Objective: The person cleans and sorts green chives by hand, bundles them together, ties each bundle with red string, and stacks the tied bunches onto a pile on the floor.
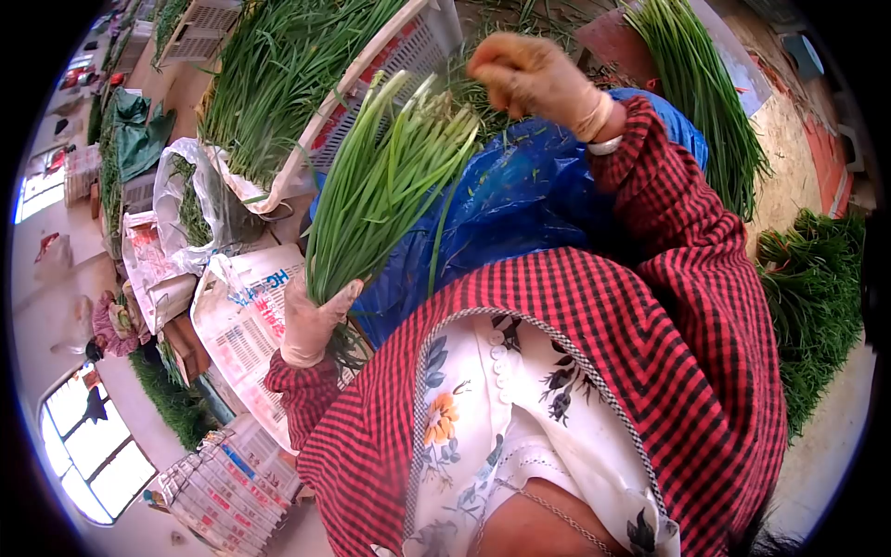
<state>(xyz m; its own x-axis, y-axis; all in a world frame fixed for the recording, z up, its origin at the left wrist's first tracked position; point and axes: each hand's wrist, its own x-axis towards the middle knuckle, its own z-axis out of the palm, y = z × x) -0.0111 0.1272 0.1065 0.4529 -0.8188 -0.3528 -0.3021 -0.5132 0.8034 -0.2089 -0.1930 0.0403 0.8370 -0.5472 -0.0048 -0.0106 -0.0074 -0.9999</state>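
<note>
My left hand (316,322), in a thin pale glove, is wrapped round the lower part of a bunch of garlic chives (385,186). The pale stem ends point up and away, fanned out over a blue plastic sheet (529,195) across my lap. A few leaves hang loose from the bunch. Beyond those stem ends my right hand (538,82), in a soiled glove, is raised with its fingers curled closed. Whether anything small sits inside them is hidden. It is apart from the bunch.
A white plastic crate (371,88) stands ahead, beside a large heap of greens (269,93). A long bunch of greens (696,102) lies at the right, with another pile (812,306) nearer. Printed white sacks (246,325) and a clear plastic bag (190,200) are at the left.
</note>
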